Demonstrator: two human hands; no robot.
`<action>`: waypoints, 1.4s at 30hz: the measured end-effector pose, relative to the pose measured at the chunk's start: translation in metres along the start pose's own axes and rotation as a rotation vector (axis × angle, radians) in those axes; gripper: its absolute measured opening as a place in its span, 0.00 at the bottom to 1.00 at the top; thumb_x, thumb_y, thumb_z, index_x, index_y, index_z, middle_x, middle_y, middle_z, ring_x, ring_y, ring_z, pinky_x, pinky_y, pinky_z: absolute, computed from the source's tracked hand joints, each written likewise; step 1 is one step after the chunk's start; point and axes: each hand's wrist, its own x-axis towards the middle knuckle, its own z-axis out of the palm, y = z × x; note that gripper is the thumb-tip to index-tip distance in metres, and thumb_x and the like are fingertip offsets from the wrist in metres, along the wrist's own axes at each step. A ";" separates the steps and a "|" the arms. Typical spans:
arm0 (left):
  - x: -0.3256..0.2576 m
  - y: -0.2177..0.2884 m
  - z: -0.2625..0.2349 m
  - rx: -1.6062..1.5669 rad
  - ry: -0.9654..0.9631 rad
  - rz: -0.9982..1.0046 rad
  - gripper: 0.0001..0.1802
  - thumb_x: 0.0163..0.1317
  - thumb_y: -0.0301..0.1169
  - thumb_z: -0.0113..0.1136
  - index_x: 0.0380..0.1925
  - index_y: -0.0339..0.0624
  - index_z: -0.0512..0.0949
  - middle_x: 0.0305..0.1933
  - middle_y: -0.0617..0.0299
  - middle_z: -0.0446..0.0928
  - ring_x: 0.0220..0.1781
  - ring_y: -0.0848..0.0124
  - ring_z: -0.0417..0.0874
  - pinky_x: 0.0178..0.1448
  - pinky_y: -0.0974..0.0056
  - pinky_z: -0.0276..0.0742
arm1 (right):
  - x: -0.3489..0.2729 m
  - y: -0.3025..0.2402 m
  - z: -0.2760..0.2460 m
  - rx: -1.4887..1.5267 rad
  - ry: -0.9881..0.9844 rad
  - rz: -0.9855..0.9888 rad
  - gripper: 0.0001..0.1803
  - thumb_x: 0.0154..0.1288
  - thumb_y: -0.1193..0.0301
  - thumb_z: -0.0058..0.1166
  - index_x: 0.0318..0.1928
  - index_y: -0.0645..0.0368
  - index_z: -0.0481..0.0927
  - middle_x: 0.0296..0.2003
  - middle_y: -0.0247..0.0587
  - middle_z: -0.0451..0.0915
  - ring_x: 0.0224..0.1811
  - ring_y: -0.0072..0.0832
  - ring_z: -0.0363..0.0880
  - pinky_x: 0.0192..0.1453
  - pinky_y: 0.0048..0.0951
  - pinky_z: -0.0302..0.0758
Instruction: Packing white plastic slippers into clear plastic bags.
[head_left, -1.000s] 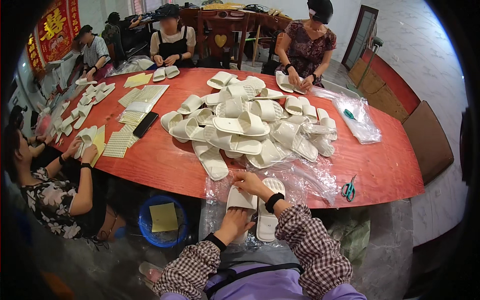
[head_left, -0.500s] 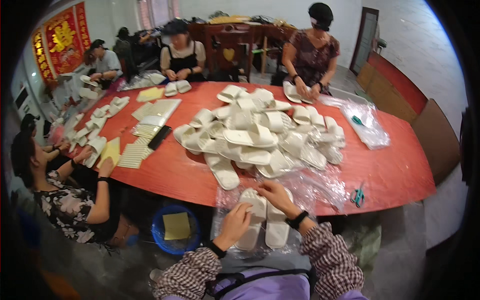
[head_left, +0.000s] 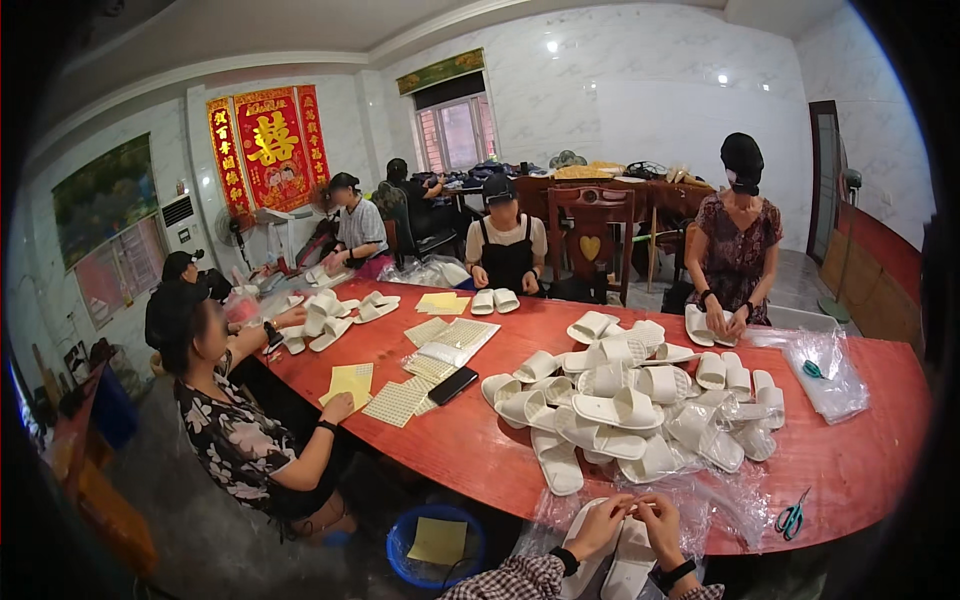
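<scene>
A pair of white slippers, a left slipper point(head_left: 584, 574) and a right slipper point(head_left: 631, 566), lies in front of me at the lower edge, on clear plastic. Above them my left hand point(head_left: 598, 527) and my right hand point(head_left: 660, 527) meet with pinched fingers. Whatever sits between their fingertips is too small to make out. Just beyond, a large heap of white slippers point(head_left: 620, 408) covers the middle of the red table point(head_left: 470, 455). Clear plastic bags point(head_left: 690, 497) lie between the heap and my hands.
Teal-handled scissors point(head_left: 791, 521) lie to my right. Left of the heap are a dark phone point(head_left: 452, 385) and sticker sheets point(head_left: 397, 402). A blue basin point(head_left: 398, 552) stands on the floor at left. Several people sit or stand around the table; one across handles a slipper point(head_left: 700, 326).
The view has tilted upward and turned left, so my hands now appear at the lower edge. They were apart over the slippers and have come together, fingertips meeting.
</scene>
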 end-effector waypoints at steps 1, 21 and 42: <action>0.001 0.001 0.000 0.003 -0.013 -0.011 0.12 0.67 0.24 0.53 0.49 0.35 0.77 0.41 0.52 0.82 0.41 0.63 0.84 0.44 0.65 0.78 | 0.001 0.000 -0.002 0.007 0.058 -0.048 0.08 0.68 0.74 0.54 0.42 0.67 0.80 0.34 0.39 0.81 0.36 0.25 0.83 0.43 0.24 0.81; 0.011 -0.022 0.000 0.165 0.030 0.082 0.09 0.65 0.30 0.56 0.39 0.37 0.81 0.34 0.54 0.81 0.34 0.63 0.82 0.39 0.62 0.75 | 0.008 0.032 0.002 0.100 0.125 0.084 0.09 0.69 0.72 0.54 0.46 0.61 0.78 0.37 0.34 0.82 0.40 0.19 0.79 0.44 0.21 0.76; 0.002 -0.027 -0.002 0.183 0.034 0.007 0.10 0.65 0.32 0.56 0.41 0.38 0.80 0.39 0.53 0.82 0.38 0.62 0.83 0.42 0.63 0.77 | 0.009 0.019 0.005 -0.002 0.041 0.149 0.07 0.67 0.71 0.55 0.42 0.59 0.82 0.34 0.29 0.81 0.36 0.15 0.76 0.37 0.17 0.71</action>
